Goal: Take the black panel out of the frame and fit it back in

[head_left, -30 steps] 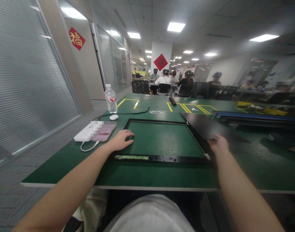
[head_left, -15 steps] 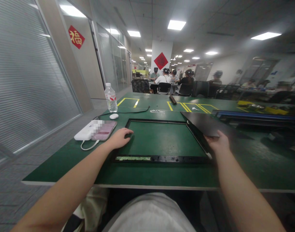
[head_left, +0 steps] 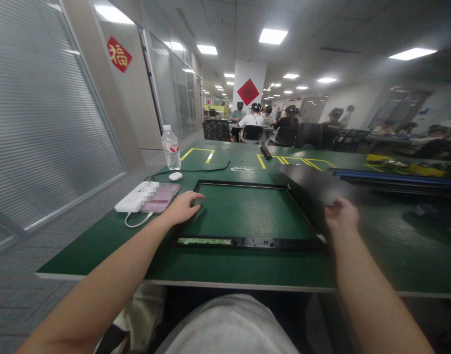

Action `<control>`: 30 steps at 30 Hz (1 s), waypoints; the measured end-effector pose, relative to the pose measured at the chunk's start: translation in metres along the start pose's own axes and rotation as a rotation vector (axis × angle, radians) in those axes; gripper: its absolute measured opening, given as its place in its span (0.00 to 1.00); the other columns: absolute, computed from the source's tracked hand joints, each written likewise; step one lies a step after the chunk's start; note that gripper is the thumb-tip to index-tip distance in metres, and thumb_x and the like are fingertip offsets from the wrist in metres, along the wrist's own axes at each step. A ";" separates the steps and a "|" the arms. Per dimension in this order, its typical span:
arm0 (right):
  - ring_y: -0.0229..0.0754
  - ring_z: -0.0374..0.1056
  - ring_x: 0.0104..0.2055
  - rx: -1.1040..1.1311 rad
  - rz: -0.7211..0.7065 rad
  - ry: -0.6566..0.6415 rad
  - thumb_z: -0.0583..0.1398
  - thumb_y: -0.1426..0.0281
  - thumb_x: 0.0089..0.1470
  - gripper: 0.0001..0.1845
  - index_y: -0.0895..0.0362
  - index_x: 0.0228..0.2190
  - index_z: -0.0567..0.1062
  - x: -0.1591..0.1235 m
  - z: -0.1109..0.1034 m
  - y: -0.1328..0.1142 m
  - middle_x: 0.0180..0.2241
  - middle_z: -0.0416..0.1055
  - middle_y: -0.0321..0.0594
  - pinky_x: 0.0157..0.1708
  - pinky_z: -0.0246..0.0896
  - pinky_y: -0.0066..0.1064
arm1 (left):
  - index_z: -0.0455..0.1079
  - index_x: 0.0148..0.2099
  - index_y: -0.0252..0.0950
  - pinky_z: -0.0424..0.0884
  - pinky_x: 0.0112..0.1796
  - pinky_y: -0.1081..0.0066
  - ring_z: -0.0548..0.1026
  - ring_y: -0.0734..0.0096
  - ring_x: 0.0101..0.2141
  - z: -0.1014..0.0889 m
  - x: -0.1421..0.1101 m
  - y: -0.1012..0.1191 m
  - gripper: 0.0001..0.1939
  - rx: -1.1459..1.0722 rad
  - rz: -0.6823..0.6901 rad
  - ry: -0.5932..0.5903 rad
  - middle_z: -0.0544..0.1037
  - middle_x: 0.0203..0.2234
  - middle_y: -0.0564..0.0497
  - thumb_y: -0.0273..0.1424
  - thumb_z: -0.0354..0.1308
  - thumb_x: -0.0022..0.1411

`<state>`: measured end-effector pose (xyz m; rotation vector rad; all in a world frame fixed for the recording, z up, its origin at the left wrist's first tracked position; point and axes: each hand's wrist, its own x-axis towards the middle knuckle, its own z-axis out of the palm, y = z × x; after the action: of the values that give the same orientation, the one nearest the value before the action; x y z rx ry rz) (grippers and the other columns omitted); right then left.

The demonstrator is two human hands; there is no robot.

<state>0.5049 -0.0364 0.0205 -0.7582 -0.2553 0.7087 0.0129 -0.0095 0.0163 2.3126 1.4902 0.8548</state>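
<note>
Grip of the right hand (head_left: 342, 215): thumb and fingers pinch the edge of a dark panel; the left hand (head_left: 183, 206), thumb and fingers apart, rests at the left side of a black frame. The green surface (head_left: 247, 268) carries the frame (head_left: 255, 243), which lies flat before the person with the surface showing through its opening. Tilted beside the frame's right side is the dark panel (head_left: 317, 184). Compared with half a second earlier, the panel shows more of its dark face toward the frame, its outline is blurred, and the right hand sits slightly farther out; the held edge is probably free of the frame, though contact at the far corner cannot be judged. Blue-edged bars (head_left: 395, 179) lie beyond the panel to the right, limiting room on that side; the panel itself hides part of the surface. To the left, near the left forearm, are a clear bottle (head_left: 171, 153), a white power bank (head_left: 131, 197) and a phone (head_left: 164, 195). Smaller items follow: a black strip (head_left: 265, 151) at the far side, a white oval case (head_left: 175, 176) beside the bottle, and a small white piece (head_left: 321, 238) at the frame's near right corner.
</note>
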 end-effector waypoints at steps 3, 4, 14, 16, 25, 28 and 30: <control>0.36 0.71 0.33 0.054 -0.060 -0.058 0.58 0.80 0.42 0.12 0.56 0.31 0.68 -0.015 0.007 -0.010 0.33 0.72 0.33 0.34 0.74 0.32 | 0.77 0.49 0.40 0.68 0.55 0.55 0.75 0.51 0.50 0.001 0.001 -0.002 0.21 -0.048 -0.036 0.032 0.79 0.49 0.45 0.39 0.57 0.55; 0.36 0.71 0.33 0.061 -0.047 -0.091 0.57 0.80 0.41 0.12 0.56 0.31 0.68 -0.019 0.009 -0.013 0.33 0.71 0.34 0.34 0.74 0.31 | 0.76 0.50 0.39 0.68 0.55 0.55 0.75 0.52 0.49 0.001 0.001 -0.003 0.21 -0.083 -0.053 0.043 0.79 0.49 0.44 0.40 0.57 0.55; 0.41 0.73 0.32 0.070 0.159 -0.176 0.56 0.81 0.39 0.14 0.56 0.31 0.72 -0.038 0.017 -0.018 0.29 0.73 0.36 0.32 0.75 0.34 | 0.70 0.54 0.35 0.70 0.53 0.54 0.78 0.54 0.49 -0.004 0.003 0.017 0.28 -0.891 -0.355 0.153 0.78 0.51 0.38 0.45 0.63 0.55; 0.43 0.74 0.32 0.043 0.207 -0.181 0.56 0.80 0.39 0.14 0.56 0.31 0.73 -0.040 0.018 -0.018 0.28 0.74 0.38 0.31 0.75 0.35 | 0.71 0.52 0.34 0.71 0.53 0.55 0.78 0.54 0.49 -0.008 0.003 0.021 0.24 -1.051 -0.421 0.131 0.78 0.51 0.37 0.44 0.61 0.58; 0.48 0.77 0.35 -0.059 0.311 -0.328 0.56 0.74 0.40 0.18 0.52 0.35 0.77 -0.033 0.010 -0.020 0.32 0.80 0.39 0.36 0.76 0.42 | 0.73 0.47 0.26 0.78 0.37 0.68 0.82 0.63 0.32 -0.027 0.000 0.034 0.20 -1.582 -0.492 0.059 0.82 0.33 0.38 0.37 0.49 0.68; 0.51 0.77 0.38 -0.192 0.281 -0.430 0.57 0.71 0.41 0.17 0.52 0.35 0.78 -0.027 0.005 -0.016 0.31 0.80 0.39 0.42 0.75 0.46 | 0.73 0.50 0.24 0.77 0.29 0.72 0.79 0.67 0.26 -0.032 -0.001 0.036 0.20 -1.682 -0.492 0.077 0.82 0.30 0.41 0.34 0.47 0.69; 0.53 0.77 0.41 -0.280 0.268 -0.483 0.57 0.70 0.42 0.16 0.52 0.36 0.79 -0.027 0.004 -0.013 0.31 0.80 0.41 0.44 0.73 0.48 | 0.74 0.50 0.25 0.76 0.25 0.72 0.78 0.68 0.23 -0.033 -0.002 0.037 0.19 -1.686 -0.503 0.079 0.82 0.28 0.43 0.32 0.48 0.68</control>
<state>0.4896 -0.0591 0.0337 -0.8893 -0.7124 1.1245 0.0201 -0.0304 0.0610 0.6368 0.6396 1.2501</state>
